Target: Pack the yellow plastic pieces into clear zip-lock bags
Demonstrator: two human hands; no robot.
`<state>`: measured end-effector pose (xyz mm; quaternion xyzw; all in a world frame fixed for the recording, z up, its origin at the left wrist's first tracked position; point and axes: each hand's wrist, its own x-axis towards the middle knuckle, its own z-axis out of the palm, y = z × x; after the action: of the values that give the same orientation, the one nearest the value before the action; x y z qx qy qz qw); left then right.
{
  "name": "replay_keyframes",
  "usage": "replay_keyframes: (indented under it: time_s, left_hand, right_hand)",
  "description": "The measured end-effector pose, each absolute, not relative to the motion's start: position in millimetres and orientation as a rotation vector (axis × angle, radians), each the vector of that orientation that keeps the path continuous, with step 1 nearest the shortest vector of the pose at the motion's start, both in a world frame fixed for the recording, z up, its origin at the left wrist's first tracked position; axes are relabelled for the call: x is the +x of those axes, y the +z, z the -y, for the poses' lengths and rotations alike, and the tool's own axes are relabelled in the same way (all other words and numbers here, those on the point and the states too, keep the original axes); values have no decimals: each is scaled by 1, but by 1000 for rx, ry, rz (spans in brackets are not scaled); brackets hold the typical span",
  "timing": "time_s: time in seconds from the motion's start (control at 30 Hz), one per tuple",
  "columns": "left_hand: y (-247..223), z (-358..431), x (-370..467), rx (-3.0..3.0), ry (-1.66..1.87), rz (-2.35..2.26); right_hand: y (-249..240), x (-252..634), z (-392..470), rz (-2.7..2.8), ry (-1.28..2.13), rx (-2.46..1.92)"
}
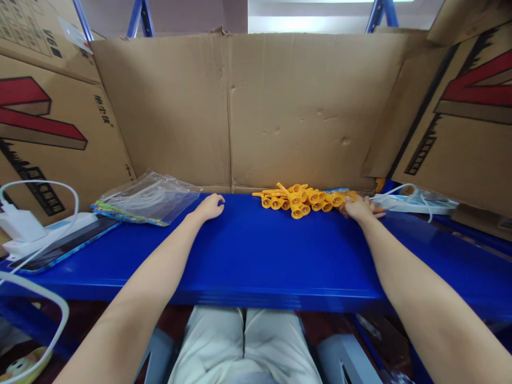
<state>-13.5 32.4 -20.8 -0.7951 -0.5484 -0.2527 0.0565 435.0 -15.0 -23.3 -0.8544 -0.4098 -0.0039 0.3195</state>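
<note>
A pile of yellow trumpet-shaped plastic pieces (296,201) lies toward the back of the blue tabletop (280,256), most with their flared mouths facing me. At the pile's right end, my right hand (362,207) is closed around a few of these pieces, which are smeared by motion along with the fingertips. My left hand (210,207) rests on the tabletop left of the pile, fingers loosely curled and apart from the thumb, holding nothing. Close to its left is a clear plastic bag (160,194) with whitish contents and colourful strips at its lower edge.
Cardboard panels (312,106) wall off the back, with large printed boxes (44,122) at left and right. A phone (66,245) and a white power strip with a plugged-in charger (26,226) lie at left. White cables and another white strip (416,204) are at right.
</note>
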Motion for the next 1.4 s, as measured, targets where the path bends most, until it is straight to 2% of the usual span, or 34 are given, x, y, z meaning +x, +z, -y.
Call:
replay_keyframes:
  time_s: [0.17,0.43,0.63,1.13,1.4]
  left_hand:
    - [-16,-26,-21,-2121,-597,2032]
    - [-14,-32,-57,-1701,-713,2374]
    - [-2,-16,-55,-1621,-448,2643]
    - [16,3,-32,-1790,-181,2369]
    - [25,-2,-20,-2493,-44,1987]
  right_hand:
    - [-13,419,18,1344,-313,-2107]
    - [-8,411,13,1564,-344,-2274]
    - [-12,414,9,1514,-354,-2182]
    - [10,388,17,1363,-550,-1522]
    - [32,313,16,1858,-244,-1249]
